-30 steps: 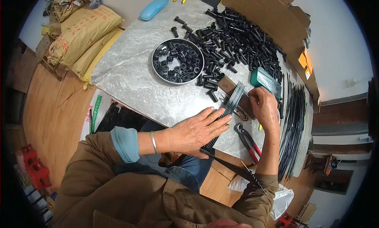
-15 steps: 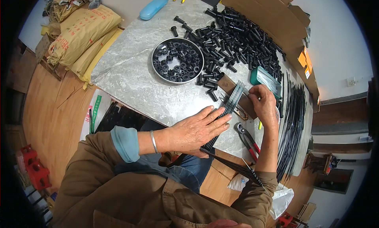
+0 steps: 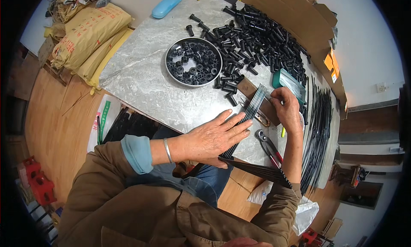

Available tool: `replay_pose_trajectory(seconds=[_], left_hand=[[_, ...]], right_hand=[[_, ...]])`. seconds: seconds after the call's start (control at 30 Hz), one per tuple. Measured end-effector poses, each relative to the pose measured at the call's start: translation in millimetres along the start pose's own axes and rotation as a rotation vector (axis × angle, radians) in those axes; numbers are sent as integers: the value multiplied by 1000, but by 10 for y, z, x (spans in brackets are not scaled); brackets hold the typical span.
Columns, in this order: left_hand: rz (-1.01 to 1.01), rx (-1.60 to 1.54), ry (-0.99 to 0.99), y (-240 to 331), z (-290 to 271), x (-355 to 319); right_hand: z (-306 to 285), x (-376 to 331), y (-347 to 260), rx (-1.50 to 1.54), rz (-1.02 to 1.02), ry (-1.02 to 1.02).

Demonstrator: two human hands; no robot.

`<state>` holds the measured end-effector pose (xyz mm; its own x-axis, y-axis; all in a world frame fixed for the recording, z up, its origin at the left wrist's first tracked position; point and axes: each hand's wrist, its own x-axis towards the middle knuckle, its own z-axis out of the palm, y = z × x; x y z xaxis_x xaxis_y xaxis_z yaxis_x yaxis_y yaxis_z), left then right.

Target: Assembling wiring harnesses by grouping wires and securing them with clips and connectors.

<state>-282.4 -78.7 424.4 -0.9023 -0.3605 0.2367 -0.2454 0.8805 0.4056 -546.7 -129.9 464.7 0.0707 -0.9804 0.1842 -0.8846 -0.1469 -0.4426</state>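
Observation:
My left hand [image 3: 209, 138] lies flat with fingers spread across a fan of thin black strips [image 3: 257, 99], its thumb on the near side of them. The strips' far ends rest over a brown block [image 3: 245, 88], and their near part folds off to the right toward my right forearm. Beside the far ends my right hand [image 3: 287, 110] is closed in a pinch, thumb against index finger; what it holds is too small to make out. Red-handled pliers [image 3: 269, 146] lie between my hands. A teal container [image 3: 276, 79] of thin pale pieces stands just beyond my right hand.
A round metal bowl [image 3: 167, 64] holds small black rings. Behind it spreads a heap of black bolt-like parts [image 3: 257, 44]. Long black rods [image 3: 316, 136] line the right side, below a cardboard wall [image 3: 295, 17]. A blue case [image 3: 167, 5] sits at the far edge.
The near, folded part of the strips has swung and spread into a wider band by my right forearm. Both hands stay almost in place.

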Motion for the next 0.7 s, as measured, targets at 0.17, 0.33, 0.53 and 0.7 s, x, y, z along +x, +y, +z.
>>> replay_pose_trajectory(seconds=[0.17,0.33,0.53,0.7], left_hand=[[5,-3,-4,0,-1,6],[-20,5,-17,12,-27,-1],[0,-11,12,-7,-2,-18],[12,-10,11,0,2,-8]], right_hand=[[-29,-16,27,42,6,-47],[33,13,29,36,-19,-38],[54,57,-45,69,68,-43],[85,90,63,262,167,-104]])
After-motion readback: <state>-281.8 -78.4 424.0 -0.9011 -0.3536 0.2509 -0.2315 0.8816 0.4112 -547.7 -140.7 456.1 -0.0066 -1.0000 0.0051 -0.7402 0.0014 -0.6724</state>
